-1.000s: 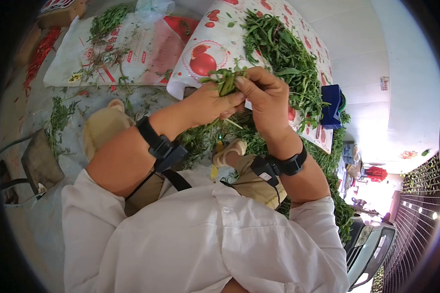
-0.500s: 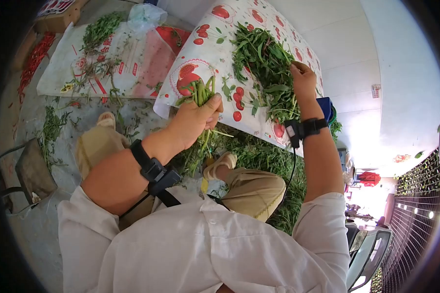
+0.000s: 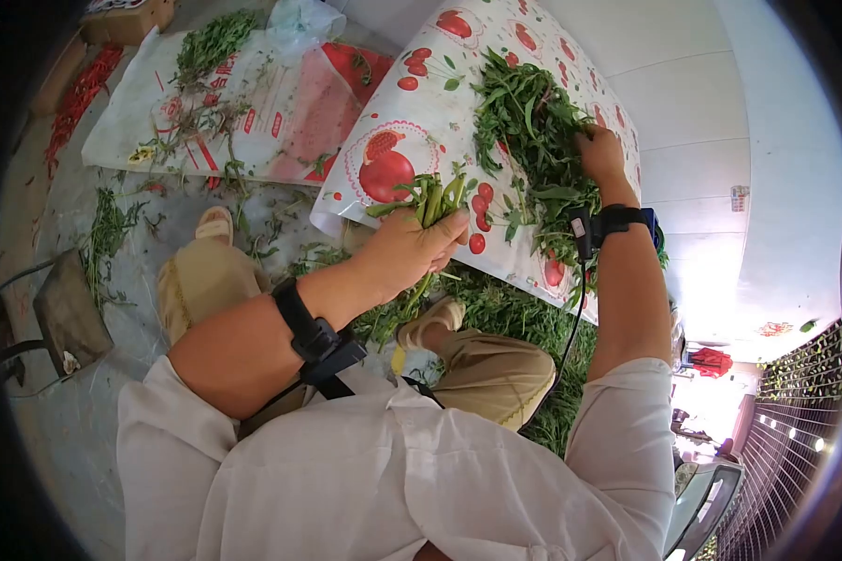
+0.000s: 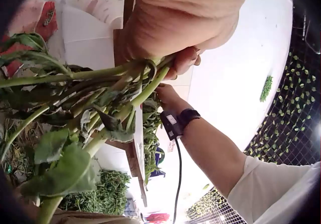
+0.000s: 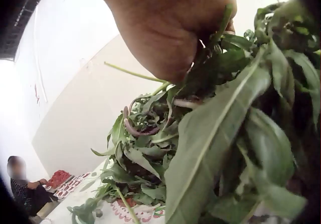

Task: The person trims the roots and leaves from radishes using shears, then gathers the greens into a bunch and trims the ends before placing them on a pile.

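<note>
My left hand (image 3: 407, 245) grips a bunch of leafy green stems (image 3: 432, 198), the cut ends upright above the fist. Below that fist, in the left wrist view, the stems' leafy parts (image 4: 65, 164) hang down. My right hand (image 3: 600, 152) is at the far right edge of a heap of leafy greens (image 3: 533, 117) on the table. In the right wrist view its curled fingers pinch in among the leaves (image 5: 215, 133), partly hidden by them, with a stem poking up beside them.
The table has a white fruit-print cover (image 3: 458, 122). More greens lie on the floor (image 3: 552, 374) under its edge. A printed sack (image 3: 281, 112) with scattered greens lies at the left, near red chillies (image 3: 80, 103). A person (image 5: 30, 189) sits in the background of the right wrist view.
My right hand left the bunch in my left hand and reached out right to the heap on the table, where it stays. The left hand kept hold of its bunch throughout.
</note>
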The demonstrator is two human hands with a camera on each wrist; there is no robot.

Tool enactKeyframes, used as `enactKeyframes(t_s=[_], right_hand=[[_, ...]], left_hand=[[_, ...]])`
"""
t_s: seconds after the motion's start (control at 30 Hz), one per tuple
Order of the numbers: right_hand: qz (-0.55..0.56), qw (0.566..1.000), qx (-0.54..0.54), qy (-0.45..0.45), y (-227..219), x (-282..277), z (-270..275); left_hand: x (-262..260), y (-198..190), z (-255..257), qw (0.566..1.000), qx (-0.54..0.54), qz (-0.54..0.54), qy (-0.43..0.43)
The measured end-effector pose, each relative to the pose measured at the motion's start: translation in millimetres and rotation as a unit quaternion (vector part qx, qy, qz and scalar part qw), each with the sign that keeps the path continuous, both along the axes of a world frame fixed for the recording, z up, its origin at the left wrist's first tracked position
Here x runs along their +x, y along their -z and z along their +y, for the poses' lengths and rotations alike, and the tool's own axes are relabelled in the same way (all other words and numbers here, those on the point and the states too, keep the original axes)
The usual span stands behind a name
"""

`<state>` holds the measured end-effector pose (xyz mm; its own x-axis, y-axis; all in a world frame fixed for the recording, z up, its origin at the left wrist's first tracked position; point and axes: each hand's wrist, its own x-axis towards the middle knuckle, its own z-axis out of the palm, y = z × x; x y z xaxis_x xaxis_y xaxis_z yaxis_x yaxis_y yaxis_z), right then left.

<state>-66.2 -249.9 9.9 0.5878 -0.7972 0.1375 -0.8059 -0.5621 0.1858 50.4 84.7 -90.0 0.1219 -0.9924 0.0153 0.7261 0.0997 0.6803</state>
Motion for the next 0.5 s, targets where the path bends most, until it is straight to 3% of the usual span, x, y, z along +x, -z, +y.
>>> enactKeyframes(t_s=[0.17, 0.27, 0.4, 0.5], right_hand=[[-0.118, 0.992, -0.04, -0.024, -27.6, -15.7, -8.3], [-0.253, 0.962, -0.094, -0.03, -54.0, -22.9, -1.6], [-0.41, 0.911, 0.042, -0.027, -84.7, -33.1, 16.7], [-0.508, 0.846, 0.153, -0.047, -93.1, -35.6, 39.4]], left_hand=[[-2.1, 1.1, 1.1, 1.0, 0.006, 0.0, 0.005], [-3.7, -0.3, 2.7, 1.0, 0.017, 0.001, 0.001], [-3.7, 0.3, 3.3, 1.0, 0.027, 0.0, -0.004], [-2.9, 1.5, 3.9, 1.0, 0.015, -0.01, -0.015]])
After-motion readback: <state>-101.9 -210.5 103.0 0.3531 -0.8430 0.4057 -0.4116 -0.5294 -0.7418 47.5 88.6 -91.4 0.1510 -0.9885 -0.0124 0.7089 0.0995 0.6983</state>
